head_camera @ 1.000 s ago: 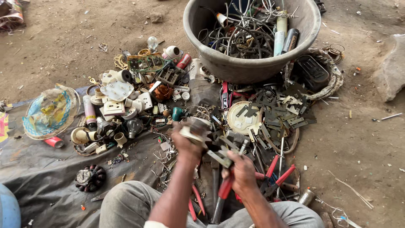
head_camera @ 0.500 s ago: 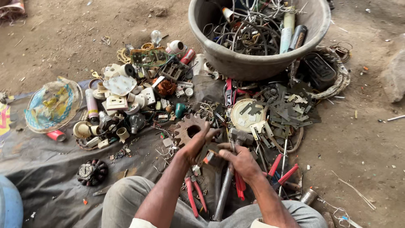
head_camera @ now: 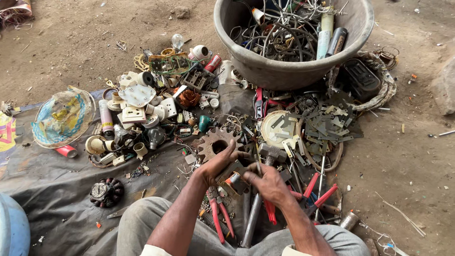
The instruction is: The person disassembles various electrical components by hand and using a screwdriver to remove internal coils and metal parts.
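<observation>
Both hands close on one small metal part (head_camera: 233, 179) with an orange bit — left hand (head_camera: 219, 163) cupping it from above, right hand (head_camera: 265, 182) pinching its right end. It sits low over the dark tarp (head_camera: 57, 189), seemingly mid-dismantling, not apart. Its axis is too hidden to tell. The rusty sprocket (head_camera: 215, 143) lies just beyond.

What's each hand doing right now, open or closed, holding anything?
Left hand: closed around a small metal part with an orange bit, beside the rusty gear.
Right hand: fingers curled, pinching the same part.
</observation>
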